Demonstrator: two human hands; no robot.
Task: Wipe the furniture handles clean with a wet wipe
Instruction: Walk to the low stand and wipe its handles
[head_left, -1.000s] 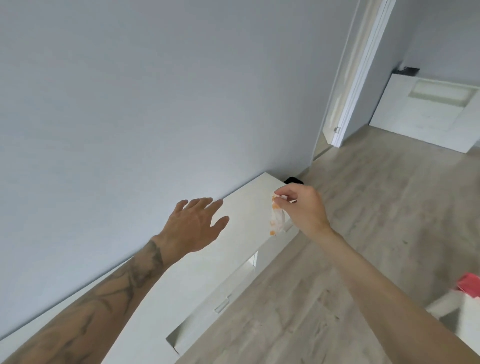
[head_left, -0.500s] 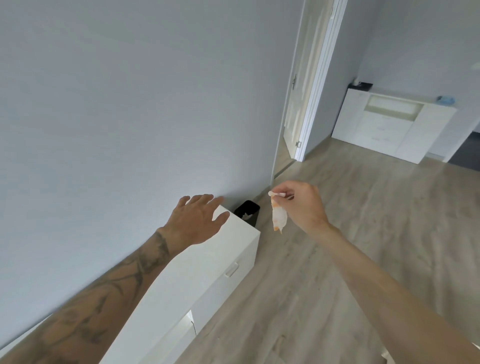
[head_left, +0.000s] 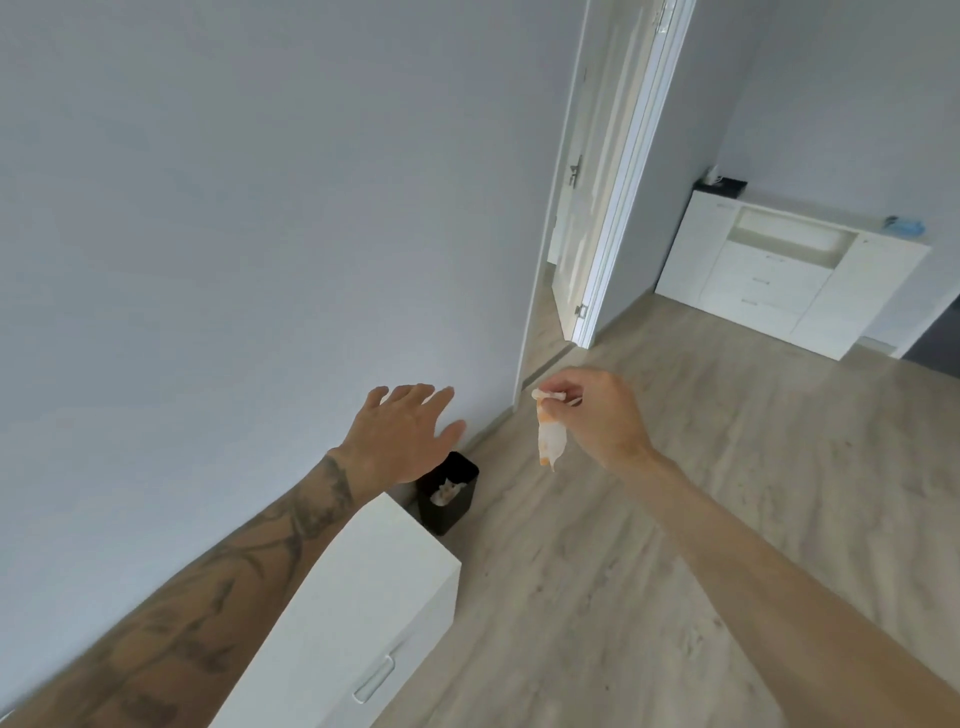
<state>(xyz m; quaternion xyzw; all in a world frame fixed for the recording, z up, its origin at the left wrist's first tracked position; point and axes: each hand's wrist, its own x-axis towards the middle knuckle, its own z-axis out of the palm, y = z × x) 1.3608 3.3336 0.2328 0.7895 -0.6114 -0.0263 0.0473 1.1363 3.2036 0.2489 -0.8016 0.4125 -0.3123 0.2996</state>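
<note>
The left hand (head_left: 400, 436) hovers with fingers spread above the white cabinet (head_left: 363, 587), the black bin (head_left: 457, 514) beside it holds a crumpled wipe (head_left: 445, 491), and the right hand (head_left: 597, 415) pinches an orange-stained wet wipe (head_left: 550, 439) dangling above the floor (head_left: 571, 597).

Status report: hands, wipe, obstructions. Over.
Left hand open, empty. Right hand pinching stained wet wipe, dangling free. Black bin beside white cabinet, crumpled wipe inside; nothing between.
</note>
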